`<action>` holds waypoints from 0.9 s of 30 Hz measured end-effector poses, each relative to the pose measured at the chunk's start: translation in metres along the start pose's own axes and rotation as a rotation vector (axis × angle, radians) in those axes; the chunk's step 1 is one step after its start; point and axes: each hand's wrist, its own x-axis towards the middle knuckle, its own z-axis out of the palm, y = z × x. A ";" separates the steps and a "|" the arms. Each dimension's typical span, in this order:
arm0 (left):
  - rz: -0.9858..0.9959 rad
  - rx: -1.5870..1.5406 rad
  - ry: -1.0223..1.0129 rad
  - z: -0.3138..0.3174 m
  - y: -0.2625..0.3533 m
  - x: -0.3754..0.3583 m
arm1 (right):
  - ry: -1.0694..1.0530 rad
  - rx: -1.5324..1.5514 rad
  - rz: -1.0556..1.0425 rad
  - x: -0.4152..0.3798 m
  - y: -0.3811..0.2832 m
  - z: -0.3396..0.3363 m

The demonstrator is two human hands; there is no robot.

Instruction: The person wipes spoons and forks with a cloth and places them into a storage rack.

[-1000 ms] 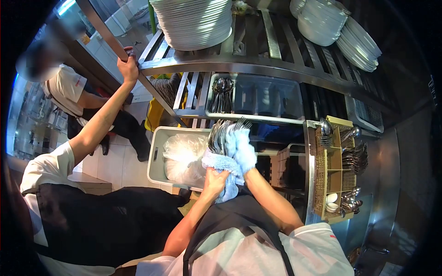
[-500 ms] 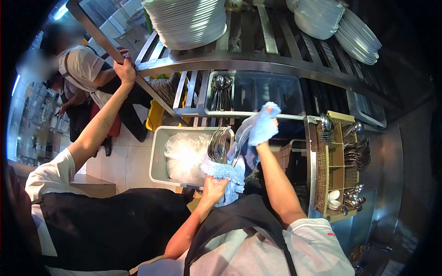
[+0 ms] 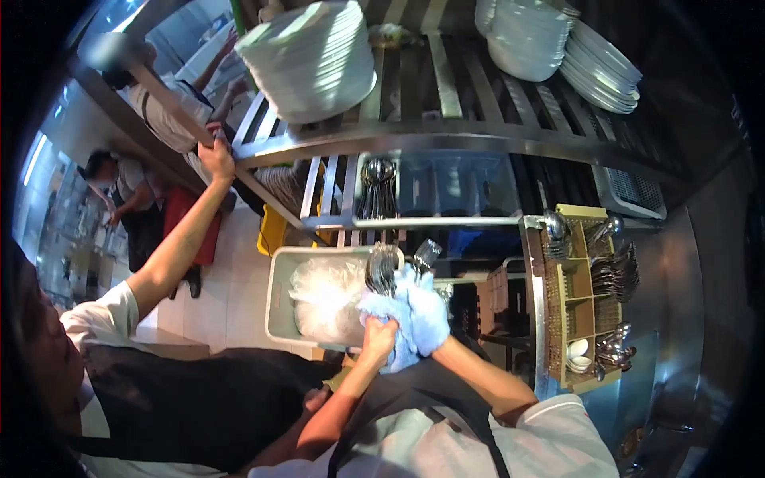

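Observation:
My left hand point(image 3: 381, 338) is closed around a light blue cloth point(image 3: 386, 309) wrapped about the lower ends of a bunch of forks point(image 3: 382, 269). The tines stick up above the cloth. My right hand, covered by a blue cloth point(image 3: 429, 315), is closed close beside it, touching the left cloth. Fork heads point(image 3: 428, 253) rise above the right-hand cloth. The fingers of my right hand are hidden by the fabric. Behind the forks stands a grey tub point(image 3: 279, 319) with a clear plastic bag point(image 3: 323, 295) inside.
A divided basket point(image 3: 586, 279) of cutlery stands right. A cutlery tray point(image 3: 438, 219) with spoons point(image 3: 378, 187) lies under the slatted metal shelf point(image 3: 446, 137), which bears plate stacks point(image 3: 311, 64). A co-worker close on my left grips the shelf post with a hand point(image 3: 216, 159).
My right hand has come down and left, bringing its cloth and forks against my left hand's bundle. The view has shifted slightly. A co-worker in the background has moved.

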 end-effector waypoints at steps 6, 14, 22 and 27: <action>-0.076 0.091 -0.094 0.016 0.004 -0.005 | 0.189 0.134 0.129 0.028 0.026 -0.017; 0.083 0.086 0.085 0.024 -0.023 0.015 | 0.023 -0.026 0.169 -0.007 0.051 0.010; -0.041 0.035 0.074 0.006 -0.020 -0.015 | -0.391 -0.746 0.124 0.104 0.102 -0.026; -0.171 0.109 0.123 -0.021 -0.018 -0.033 | -0.233 0.360 0.829 0.203 0.181 0.003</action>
